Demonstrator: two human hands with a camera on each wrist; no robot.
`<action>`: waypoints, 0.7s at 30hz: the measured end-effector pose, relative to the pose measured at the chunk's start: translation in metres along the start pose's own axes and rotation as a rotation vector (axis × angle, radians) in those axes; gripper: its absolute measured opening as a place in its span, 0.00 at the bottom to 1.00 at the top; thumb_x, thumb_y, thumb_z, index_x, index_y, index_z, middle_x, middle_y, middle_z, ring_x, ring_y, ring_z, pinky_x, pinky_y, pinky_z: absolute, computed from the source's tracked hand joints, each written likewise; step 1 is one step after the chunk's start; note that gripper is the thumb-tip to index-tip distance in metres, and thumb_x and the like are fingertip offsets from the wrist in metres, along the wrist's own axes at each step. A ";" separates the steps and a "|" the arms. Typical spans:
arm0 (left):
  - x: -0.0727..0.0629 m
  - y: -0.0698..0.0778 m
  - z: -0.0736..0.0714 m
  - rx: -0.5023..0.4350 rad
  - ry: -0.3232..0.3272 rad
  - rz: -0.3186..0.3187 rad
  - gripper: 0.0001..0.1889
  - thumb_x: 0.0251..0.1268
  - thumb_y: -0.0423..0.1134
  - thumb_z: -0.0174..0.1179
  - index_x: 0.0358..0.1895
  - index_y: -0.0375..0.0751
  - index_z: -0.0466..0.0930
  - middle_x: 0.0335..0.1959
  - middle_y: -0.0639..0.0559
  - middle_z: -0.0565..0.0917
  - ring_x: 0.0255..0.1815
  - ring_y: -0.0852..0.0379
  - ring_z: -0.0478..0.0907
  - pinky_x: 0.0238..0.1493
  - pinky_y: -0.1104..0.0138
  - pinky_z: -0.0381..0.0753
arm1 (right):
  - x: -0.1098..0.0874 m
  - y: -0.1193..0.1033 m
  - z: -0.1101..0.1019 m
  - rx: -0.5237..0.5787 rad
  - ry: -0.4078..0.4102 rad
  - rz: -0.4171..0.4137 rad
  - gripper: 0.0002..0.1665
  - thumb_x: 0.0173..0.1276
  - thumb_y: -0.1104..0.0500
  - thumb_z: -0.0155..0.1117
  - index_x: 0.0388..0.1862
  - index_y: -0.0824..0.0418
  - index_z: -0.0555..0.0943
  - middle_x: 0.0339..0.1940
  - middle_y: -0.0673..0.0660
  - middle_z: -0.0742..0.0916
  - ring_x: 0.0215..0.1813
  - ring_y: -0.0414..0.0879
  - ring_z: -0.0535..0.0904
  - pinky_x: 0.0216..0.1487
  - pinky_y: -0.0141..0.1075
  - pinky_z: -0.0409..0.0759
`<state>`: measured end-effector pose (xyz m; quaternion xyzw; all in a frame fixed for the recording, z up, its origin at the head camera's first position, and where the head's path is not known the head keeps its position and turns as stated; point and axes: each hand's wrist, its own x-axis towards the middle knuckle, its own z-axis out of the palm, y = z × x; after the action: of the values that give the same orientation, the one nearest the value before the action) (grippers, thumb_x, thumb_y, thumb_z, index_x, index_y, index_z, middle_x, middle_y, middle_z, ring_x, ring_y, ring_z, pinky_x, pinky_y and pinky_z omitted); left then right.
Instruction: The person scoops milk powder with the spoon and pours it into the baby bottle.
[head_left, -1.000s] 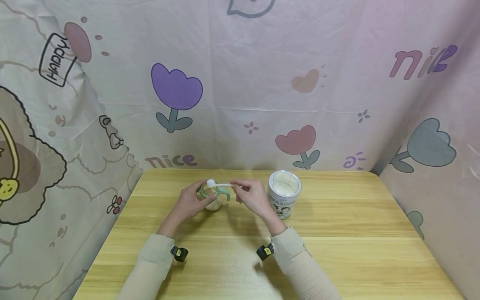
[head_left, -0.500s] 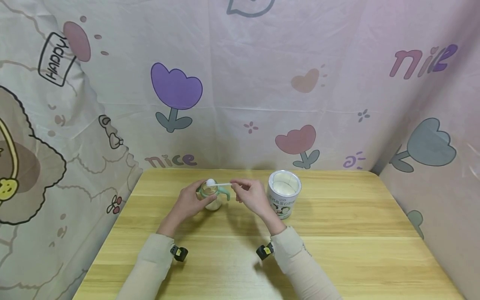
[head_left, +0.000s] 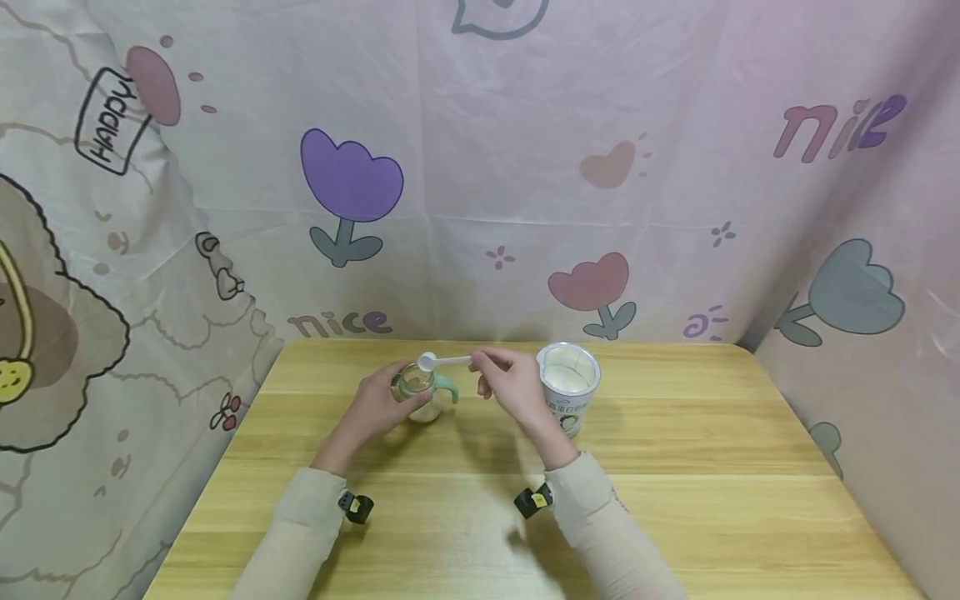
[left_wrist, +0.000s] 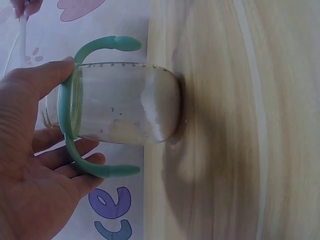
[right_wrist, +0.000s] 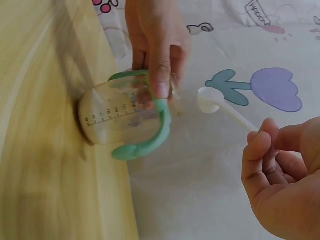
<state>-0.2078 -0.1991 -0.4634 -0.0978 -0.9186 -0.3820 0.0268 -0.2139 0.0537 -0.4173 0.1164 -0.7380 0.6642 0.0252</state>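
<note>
My left hand grips a clear baby bottle around its neck, at the green two-handled ring. The bottle stands upright and uncapped on the table, with white powder at its base and a measuring scale on its side. Between thumb and fingertips, my right hand pinches the handle end of a white measuring scoop. The scoop's bowl is just above the bottle's mouth, its hollow side showing in the head view. Beside my right hand stands an open milk powder can.
The wooden table extends in front of a patterned cloth backdrop, which also hangs along both sides. A black camera is strapped at the left wrist and another camera at the right.
The scoop, earlier level over the bottle's mouth with a white mound showing, has turned and shifted slightly up and right with my right hand. My left hand keeps its grip on the bottle.
</note>
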 end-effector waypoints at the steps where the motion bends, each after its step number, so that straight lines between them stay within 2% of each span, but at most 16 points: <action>1: 0.000 0.000 0.000 0.007 0.000 0.000 0.38 0.67 0.54 0.72 0.74 0.39 0.72 0.64 0.37 0.84 0.63 0.37 0.82 0.64 0.41 0.81 | 0.000 -0.001 -0.001 -0.001 0.003 -0.007 0.13 0.77 0.59 0.67 0.50 0.67 0.90 0.39 0.70 0.92 0.20 0.38 0.80 0.26 0.29 0.84; 5: 0.002 0.001 -0.002 0.034 -0.002 0.001 0.43 0.66 0.57 0.72 0.77 0.35 0.69 0.69 0.34 0.80 0.66 0.34 0.79 0.66 0.39 0.80 | 0.000 -0.006 -0.007 -0.013 0.021 -0.024 0.13 0.77 0.58 0.67 0.50 0.65 0.91 0.38 0.71 0.91 0.20 0.39 0.80 0.25 0.30 0.83; 11: 0.007 0.008 -0.006 0.039 -0.001 0.017 0.48 0.65 0.61 0.72 0.78 0.35 0.66 0.76 0.32 0.73 0.77 0.28 0.68 0.75 0.35 0.70 | -0.002 -0.015 -0.020 -0.017 0.035 -0.039 0.14 0.78 0.56 0.66 0.51 0.64 0.90 0.39 0.70 0.91 0.19 0.40 0.81 0.25 0.30 0.83; 21: 0.019 0.021 -0.005 0.076 -0.014 0.089 0.44 0.66 0.62 0.70 0.78 0.38 0.68 0.76 0.35 0.74 0.77 0.30 0.69 0.76 0.35 0.68 | -0.003 -0.024 -0.043 -0.003 0.106 -0.044 0.14 0.78 0.56 0.67 0.50 0.66 0.90 0.36 0.66 0.91 0.19 0.40 0.80 0.24 0.30 0.83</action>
<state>-0.2219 -0.1849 -0.4430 -0.1403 -0.9272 -0.3448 0.0410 -0.2107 0.0943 -0.3899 0.0973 -0.7340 0.6675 0.0788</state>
